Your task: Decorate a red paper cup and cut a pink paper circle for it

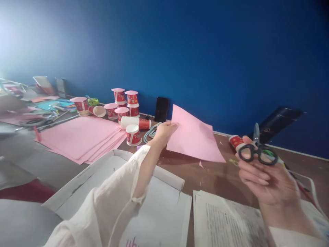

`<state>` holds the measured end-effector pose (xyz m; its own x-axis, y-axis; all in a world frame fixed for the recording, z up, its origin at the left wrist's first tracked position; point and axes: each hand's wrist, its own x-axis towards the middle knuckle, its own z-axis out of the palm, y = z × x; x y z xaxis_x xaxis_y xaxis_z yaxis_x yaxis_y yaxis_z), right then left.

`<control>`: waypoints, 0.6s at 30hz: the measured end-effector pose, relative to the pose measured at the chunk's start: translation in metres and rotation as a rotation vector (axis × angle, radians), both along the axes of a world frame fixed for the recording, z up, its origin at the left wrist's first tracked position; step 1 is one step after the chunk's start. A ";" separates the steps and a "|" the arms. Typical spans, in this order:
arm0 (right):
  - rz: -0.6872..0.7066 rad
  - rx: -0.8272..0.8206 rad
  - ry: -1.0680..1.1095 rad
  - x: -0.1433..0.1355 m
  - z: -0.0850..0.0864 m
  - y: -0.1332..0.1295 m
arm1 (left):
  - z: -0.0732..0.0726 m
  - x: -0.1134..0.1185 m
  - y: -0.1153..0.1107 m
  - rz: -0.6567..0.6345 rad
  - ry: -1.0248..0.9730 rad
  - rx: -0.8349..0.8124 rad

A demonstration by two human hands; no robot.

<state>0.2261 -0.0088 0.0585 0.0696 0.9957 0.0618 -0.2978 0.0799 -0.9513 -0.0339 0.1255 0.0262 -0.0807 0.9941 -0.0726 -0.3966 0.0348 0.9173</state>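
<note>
The pink sheet (192, 137) is at the far middle of the counter (183, 173), spread out to the right of the left hand (164, 132), whose grip pinches it at its left edge between thumb and fingers. From there the sheet runs rightward, its free right side angled toward the right hand (272, 178); whether its lower edge touches the counter is hard to tell. The right hand is apart from the sheet, across a gap to the right, with its grip curled about the black-handled scissors (256, 145). Their long axis stands roughly upright, handle loops low and blades up, so the blades point across the sheet's free edge rather than at it; the blades look pressed together. The left hand is thus the nearer one, already on the paper. Just beyond the right hand lies a tipped red cup (235, 142), while a dark phone (161, 109) leans on the blue wall (205, 61) behind the left hand. Farther left, more pink paper (77, 137) lies in a loose pile, with upright paper cups (133, 135) near it.
</note>
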 end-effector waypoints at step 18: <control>-0.025 -0.115 0.321 -0.024 -0.056 0.027 | -0.033 0.033 -0.037 -0.560 0.053 -0.378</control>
